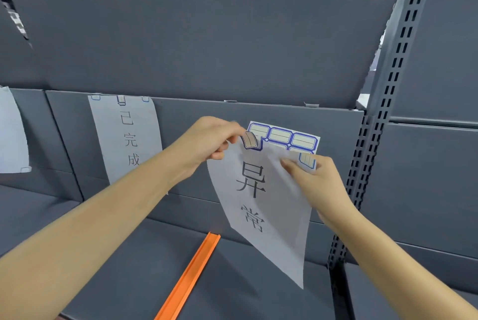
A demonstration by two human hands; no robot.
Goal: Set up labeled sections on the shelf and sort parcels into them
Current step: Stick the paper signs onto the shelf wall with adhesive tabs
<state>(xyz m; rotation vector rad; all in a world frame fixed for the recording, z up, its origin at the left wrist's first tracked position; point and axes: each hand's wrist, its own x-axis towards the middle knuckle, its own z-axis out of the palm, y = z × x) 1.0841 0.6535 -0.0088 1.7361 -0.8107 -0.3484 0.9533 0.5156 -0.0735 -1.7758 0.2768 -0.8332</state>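
Observation:
A white paper sign [261, 205] printed with two black characters hangs in the air in front of the grey shelf back panel [336, 138]. Behind its top edge is a sheet of blue-bordered stickers [287, 137]. My right hand [310, 177] pinches the sign and the sticker sheet together at the upper right. My left hand [209, 141] pinches one curled sticker [248, 140] that is partly peeled up at the sheet's top left corner. A second sign [126, 136] with three characters is stuck to the panel at the left by stickers along its top.
An orange divider strip [191, 273] lies on the grey shelf board [129, 268] below the hands. Another white sheet [11, 133] hangs at the far left edge. A perforated grey upright [388, 102] bounds the bay on the right.

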